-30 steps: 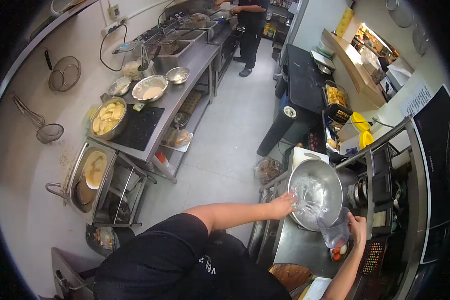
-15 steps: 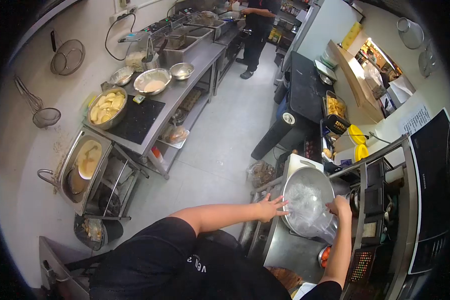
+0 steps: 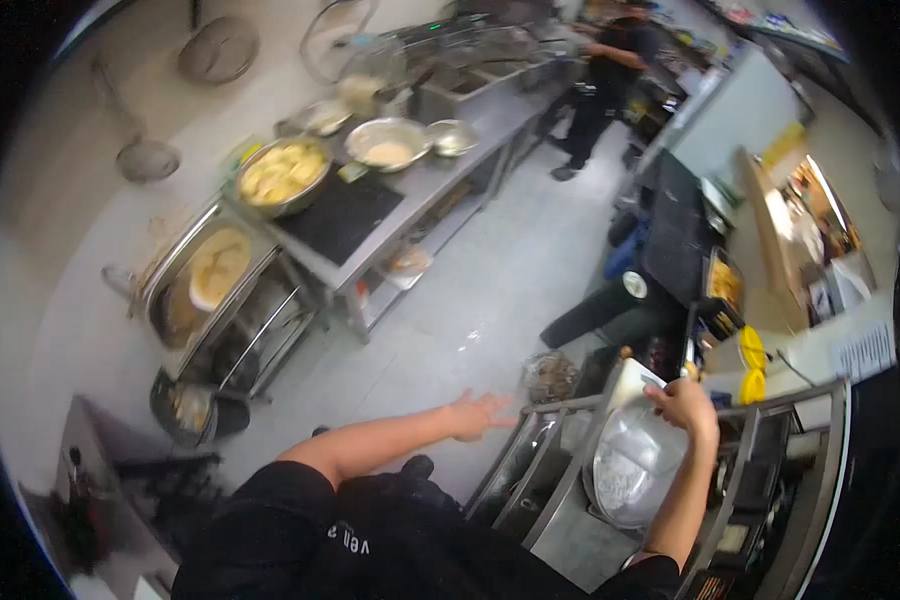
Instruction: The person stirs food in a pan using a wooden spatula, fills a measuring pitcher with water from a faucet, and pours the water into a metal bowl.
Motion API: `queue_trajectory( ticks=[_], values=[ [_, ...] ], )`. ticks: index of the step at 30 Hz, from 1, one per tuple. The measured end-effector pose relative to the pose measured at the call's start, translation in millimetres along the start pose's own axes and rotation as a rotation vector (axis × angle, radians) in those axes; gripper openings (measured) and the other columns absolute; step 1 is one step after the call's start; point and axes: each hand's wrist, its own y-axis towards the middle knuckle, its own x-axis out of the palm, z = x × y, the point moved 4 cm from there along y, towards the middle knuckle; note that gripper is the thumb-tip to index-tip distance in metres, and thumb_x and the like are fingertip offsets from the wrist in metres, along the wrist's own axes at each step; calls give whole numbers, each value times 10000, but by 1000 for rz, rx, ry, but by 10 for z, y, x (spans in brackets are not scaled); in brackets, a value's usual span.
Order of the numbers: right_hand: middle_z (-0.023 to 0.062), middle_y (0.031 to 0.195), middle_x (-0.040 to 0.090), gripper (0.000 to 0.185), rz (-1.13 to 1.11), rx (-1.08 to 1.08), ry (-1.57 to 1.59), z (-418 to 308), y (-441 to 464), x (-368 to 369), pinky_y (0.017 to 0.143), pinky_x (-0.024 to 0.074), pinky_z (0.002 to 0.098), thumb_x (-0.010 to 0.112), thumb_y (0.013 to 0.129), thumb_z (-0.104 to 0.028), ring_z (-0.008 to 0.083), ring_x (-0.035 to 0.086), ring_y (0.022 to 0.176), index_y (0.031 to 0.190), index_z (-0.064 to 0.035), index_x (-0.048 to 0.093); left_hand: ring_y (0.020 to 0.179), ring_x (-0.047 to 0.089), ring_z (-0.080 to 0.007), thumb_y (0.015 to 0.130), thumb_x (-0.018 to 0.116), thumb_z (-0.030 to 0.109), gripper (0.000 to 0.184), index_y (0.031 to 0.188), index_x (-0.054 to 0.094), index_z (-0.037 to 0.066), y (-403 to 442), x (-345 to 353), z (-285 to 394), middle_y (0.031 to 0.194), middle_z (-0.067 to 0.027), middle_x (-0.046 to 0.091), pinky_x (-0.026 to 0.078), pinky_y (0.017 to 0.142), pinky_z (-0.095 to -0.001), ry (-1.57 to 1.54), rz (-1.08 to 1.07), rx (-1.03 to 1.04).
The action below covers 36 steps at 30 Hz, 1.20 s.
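A large metal bowl (image 3: 592, 478) stands on the counter at the lower right, with a clear plastic bag (image 3: 625, 470) in it. My right hand (image 3: 688, 408) is at the far side of the bowl, its fingers closed on what looks like the edge of the bag; blur hides the exact grip. Over the floor, left of the bowl and apart from it, my left hand (image 3: 478, 416) is held out with its fingers spread and nothing in it. A white cutting board (image 3: 638, 382) shows partly behind the bowl.
Across the aisle, a steel table (image 3: 355, 250) carries a bowl of pale yellow slices (image 3: 285, 172) and a bowl of light batter (image 3: 388, 150). A sink (image 3: 175, 335) stands at left. Another person (image 3: 610, 75) stands at the far end. Yellow-lidded tubs (image 3: 750, 365) sit at right.
My left hand has come away from the bowl's rim to the left. My right hand has shifted to the bowl's far side. The whole view has turned and blurred.
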Motion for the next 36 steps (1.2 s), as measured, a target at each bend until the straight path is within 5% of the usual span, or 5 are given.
queue_trajectory(
  ticks=[9, 14, 30, 33, 36],
  values=[
    [-16, 637, 482, 261, 229, -832, 699, -3505, 51, 703, 578, 345, 209, 707, 790, -177, 65, 414, 635, 679, -22, 530, 1312, 270, -361, 799, 606, 204, 601, 1341, 380, 81, -2899, 1618, -1809, 1442, -187, 238, 287, 1029, -527, -404, 794, -871],
    [-39, 637, 468, 223, -159, -807, 1116, -5275, -237, 1448, 537, 275, 197, 690, 801, -229, 51, 369, 586, 702, -85, 552, 1174, 466, -334, 817, 569, 125, 443, 1236, 488, 8, -5235, 1666, -2500, 1250, -207, 499, 365, 1002, -384, -331, 1452, -1361],
    [-32, 611, 444, 325, -561, -908, 761, -8883, -1028, 3353, 547, 293, 232, 623, 830, -331, 71, 374, 578, 648, -79, 530, 1301, 292, -364, 780, 572, 239, 793, 1367, 161, -100, -7637, 1849, -5256, 1431, -261, 212, 301, 1055, -369, -653, 1466, -1679],
    [13, 538, 394, 467, -644, -864, 918, -9159, -857, 3522, 535, 282, 280, 478, 918, -422, 124, 356, 535, 578, -102, 457, 1204, 433, -355, 778, 552, 228, 769, 1401, 167, -8, -7612, 1774, -5079, 1352, -259, 362, 380, 988, -382, -382, 1595, -1757],
    [16, 506, 353, 465, -750, -784, 1065, -9409, -746, 3652, 543, 294, 296, 395, 962, -386, 146, 325, 497, 591, -106, 413, 1118, 498, -344, 847, 409, 108, 363, 1167, 575, 64, -7549, 1900, -4982, 1197, -225, 530, 409, 935, -395, -958, 2355, -1529]
  ],
)
